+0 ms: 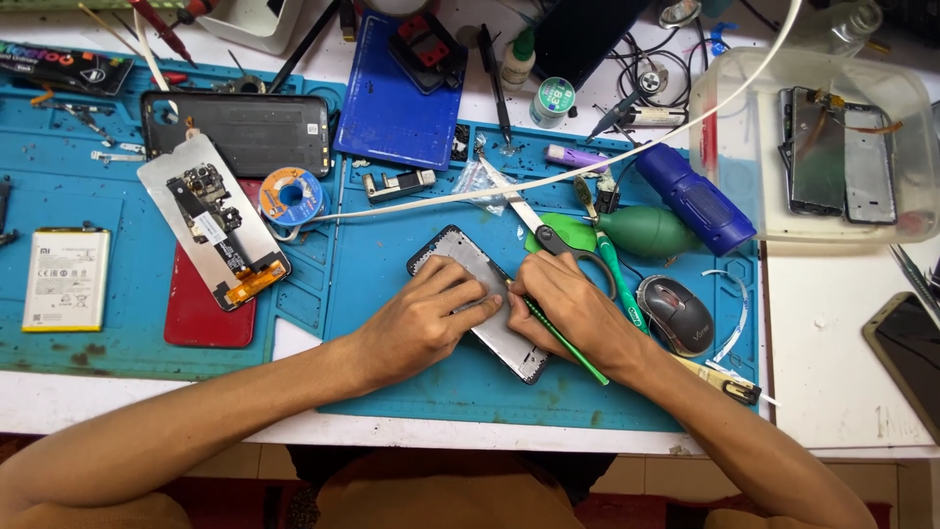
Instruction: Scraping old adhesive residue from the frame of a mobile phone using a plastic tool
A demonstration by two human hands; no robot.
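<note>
- Two hands meet over a grey phone panel [468,286] that lies tilted on the blue work mat [392,255], near the mat's front edge and a little right of its middle.
- The left hand [423,321] presses flat on the panel, fingers spread and pinning it down, not wrapped around anything.
- The right hand [573,312] has its fingers clenched around a thin green pry tool [566,343], whose tip sits at the panel's right long edge, just beside the left fingertips.
- Scissors [548,235] with black handles lie on the mat just behind the right hand, touching a white cable [587,167] that runs across the mat's far right part.
- A green air blower [646,231] and a blue cylinder [695,201] rest at the mat's right rear; a computer mouse [676,315] sits at its right edge, just beside the right wrist.
- On the mat's left half lie an opened phone [211,220] with its board exposed, a red back cover [206,304] under it, and a white battery [67,279] near the left edge.
- A clear plastic tub [813,88] holding phone parts stands on the table off the mat's right rear corner.
- Risks, as I judge them: the tool tip could slip off the seam and jab the left fingertips so close by; too steep a pry could crack or bend the panel; the panel could skate on the mat if the left hand's pressure eases; the right elbow could knock the mouse.
</note>
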